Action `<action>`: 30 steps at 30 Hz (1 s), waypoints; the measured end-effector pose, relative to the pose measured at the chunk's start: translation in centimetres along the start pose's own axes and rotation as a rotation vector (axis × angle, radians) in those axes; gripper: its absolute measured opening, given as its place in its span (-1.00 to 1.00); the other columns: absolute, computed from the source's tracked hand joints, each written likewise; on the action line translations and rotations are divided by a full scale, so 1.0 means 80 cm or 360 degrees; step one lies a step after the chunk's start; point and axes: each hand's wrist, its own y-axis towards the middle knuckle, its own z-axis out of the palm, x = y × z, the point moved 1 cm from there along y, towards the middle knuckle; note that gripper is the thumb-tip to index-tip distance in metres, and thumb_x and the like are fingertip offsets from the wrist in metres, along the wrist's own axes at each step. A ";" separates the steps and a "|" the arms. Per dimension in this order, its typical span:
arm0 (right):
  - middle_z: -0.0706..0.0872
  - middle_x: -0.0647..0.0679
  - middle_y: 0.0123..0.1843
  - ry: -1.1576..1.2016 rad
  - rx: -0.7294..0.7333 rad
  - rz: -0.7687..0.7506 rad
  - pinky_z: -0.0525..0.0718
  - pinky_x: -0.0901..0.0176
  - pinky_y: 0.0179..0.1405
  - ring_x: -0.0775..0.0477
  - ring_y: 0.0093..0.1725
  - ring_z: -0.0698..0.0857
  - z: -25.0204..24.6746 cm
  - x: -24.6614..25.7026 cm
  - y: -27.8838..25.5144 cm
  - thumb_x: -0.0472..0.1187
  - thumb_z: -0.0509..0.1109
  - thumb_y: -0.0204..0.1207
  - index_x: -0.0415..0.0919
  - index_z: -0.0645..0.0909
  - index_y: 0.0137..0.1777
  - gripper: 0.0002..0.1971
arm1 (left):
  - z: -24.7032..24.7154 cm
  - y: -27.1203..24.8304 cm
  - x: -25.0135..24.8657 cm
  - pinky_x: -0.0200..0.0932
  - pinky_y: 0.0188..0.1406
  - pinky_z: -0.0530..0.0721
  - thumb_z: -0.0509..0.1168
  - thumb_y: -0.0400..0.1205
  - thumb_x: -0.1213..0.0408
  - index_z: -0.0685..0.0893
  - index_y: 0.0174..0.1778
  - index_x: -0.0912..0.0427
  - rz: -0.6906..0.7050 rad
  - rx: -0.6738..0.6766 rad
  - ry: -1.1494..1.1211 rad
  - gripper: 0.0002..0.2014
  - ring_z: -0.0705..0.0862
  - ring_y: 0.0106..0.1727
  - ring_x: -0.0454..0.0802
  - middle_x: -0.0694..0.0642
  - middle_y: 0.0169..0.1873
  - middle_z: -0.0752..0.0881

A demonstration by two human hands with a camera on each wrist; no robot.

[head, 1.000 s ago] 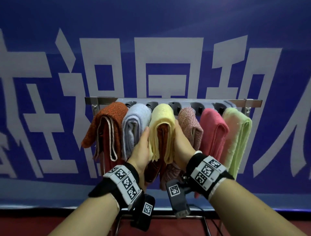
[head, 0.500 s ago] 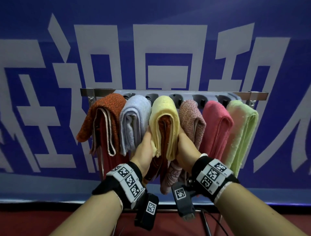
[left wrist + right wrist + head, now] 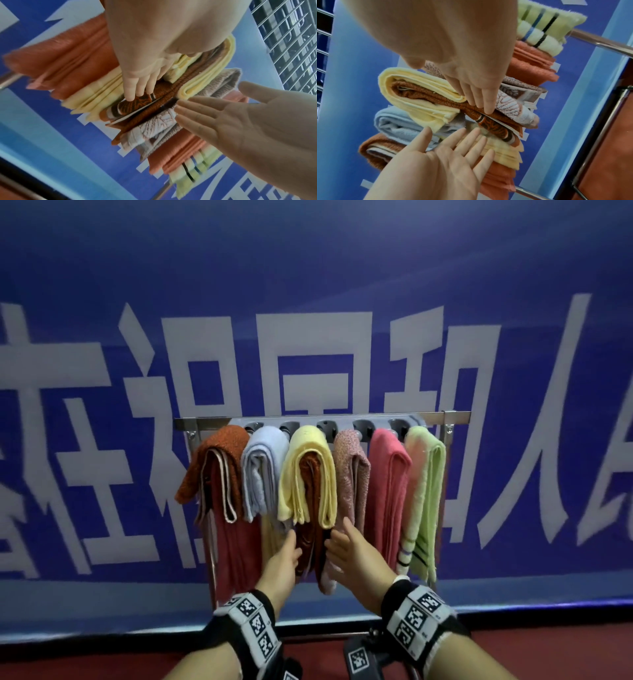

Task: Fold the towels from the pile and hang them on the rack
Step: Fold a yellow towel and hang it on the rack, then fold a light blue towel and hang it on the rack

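Extends both bare forearms (image 3: 212, 659) forward and up from the bottom edge of the head view. Holds the left hand (image 3: 282, 561) and the right hand (image 3: 347, 554) side by side at lower centre, palms turned toward each other, a narrow gap between. Stretches the left fingers (image 3: 137, 86) straight; stretches the right fingers (image 3: 479, 97) straight too, thumb spread aside. Wears black bands (image 3: 251, 625) with square markers on both wrists.
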 end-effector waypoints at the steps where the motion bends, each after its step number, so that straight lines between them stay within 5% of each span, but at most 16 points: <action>1: 0.33 -0.09 0.75 -0.0007 -0.0002 0.0017 0.24 -0.10 0.68 -0.08 0.74 0.28 0.002 -0.004 -0.014 0.34 0.08 0.71 -0.16 0.24 0.76 -0.23 | 0.000 -0.013 0.004 0.09 0.68 0.17 -0.07 0.79 -0.19 0.17 0.75 0.13 -0.0010 -0.0004 0.0034 -0.34 0.27 0.71 0.12 0.18 0.68 0.34; 9: 0.42 -0.06 0.70 0.0013 0.0077 -0.0005 0.17 -0.21 0.75 0.00 0.74 0.26 0.000 -0.044 -0.130 0.36 0.09 0.70 -0.20 0.51 0.60 -0.27 | 0.009 -0.124 0.046 0.13 0.62 0.25 -0.07 0.79 -0.20 0.26 0.73 0.08 0.0024 0.0111 0.0152 -0.36 0.36 0.67 0.08 0.16 0.64 0.42; 13: 0.63 0.03 0.44 0.0029 0.0086 0.0087 0.16 -0.20 0.74 0.04 0.68 0.35 -0.016 -0.092 -0.171 0.35 0.10 0.69 -0.08 0.72 0.24 -0.42 | 0.014 -0.167 0.091 0.17 0.61 0.28 -0.08 0.81 -0.16 0.40 0.67 0.09 -0.0027 0.0135 0.0148 -0.40 0.41 0.64 0.12 0.19 0.57 0.51; 15: 0.65 0.05 0.39 0.0008 0.0073 0.0133 0.19 -0.16 0.69 0.06 0.60 0.41 -0.030 -0.125 -0.183 0.34 0.09 0.70 -0.07 0.74 0.21 -0.43 | 0.018 -0.176 0.121 0.19 0.62 0.27 -0.09 0.82 -0.13 0.45 0.63 0.11 -0.0077 0.0144 0.0150 -0.43 0.42 0.63 0.15 0.22 0.54 0.55; 19: 0.71 -0.04 0.41 -0.0005 -0.0027 0.0220 0.35 0.01 0.48 0.06 0.50 0.54 -0.063 -0.184 -0.190 0.29 0.10 0.71 -0.25 0.72 0.34 -0.35 | 0.022 -0.174 0.185 0.20 0.63 0.28 -0.13 0.82 -0.14 0.51 0.58 0.14 -0.0217 0.0148 0.0157 -0.41 0.48 0.58 0.17 0.22 0.47 0.61; 21: 0.74 -0.04 0.33 -0.0002 -0.0121 0.0254 0.40 0.06 0.40 0.17 0.29 0.63 -0.082 -0.209 -0.186 0.24 0.10 0.73 -0.30 0.67 0.42 -0.35 | 0.018 -0.162 0.219 0.20 0.60 0.31 -0.14 0.82 -0.16 0.57 0.53 0.13 -0.0273 0.0154 0.0204 -0.39 0.50 0.56 0.15 0.20 0.46 0.63; 23: 0.77 0.07 0.21 -0.0059 -0.0234 0.0234 0.28 -0.06 0.57 0.27 0.18 0.63 -0.104 -0.234 -0.176 0.24 0.12 0.73 -0.19 0.68 0.39 -0.42 | 0.014 -0.146 0.251 0.16 0.53 0.35 -0.14 0.82 -0.16 0.65 0.43 0.12 -0.0313 0.0134 0.0225 -0.39 0.53 0.53 0.15 0.20 0.42 0.66; 25: 0.78 0.13 0.16 -0.0079 -0.0307 0.0245 0.12 -0.18 0.65 0.18 0.31 0.59 -0.126 -0.259 -0.162 0.25 0.14 0.72 -0.08 0.71 0.31 -0.50 | 0.008 -0.128 0.281 0.12 0.46 0.38 -0.14 0.82 -0.16 0.71 0.33 0.10 -0.0362 0.0122 0.0249 -0.40 0.55 0.50 0.14 0.19 0.39 0.68; 30: 0.77 0.04 0.26 -0.0145 -0.0385 0.0433 0.19 -0.13 0.53 0.14 0.39 0.56 -0.162 -0.319 -0.124 0.29 0.16 0.69 -0.25 0.79 0.24 -0.36 | -0.004 -0.087 0.344 0.14 0.47 0.42 -0.14 0.83 -0.13 0.75 0.23 0.10 -0.0493 0.0108 0.0340 -0.41 0.60 0.43 0.12 0.17 0.33 0.71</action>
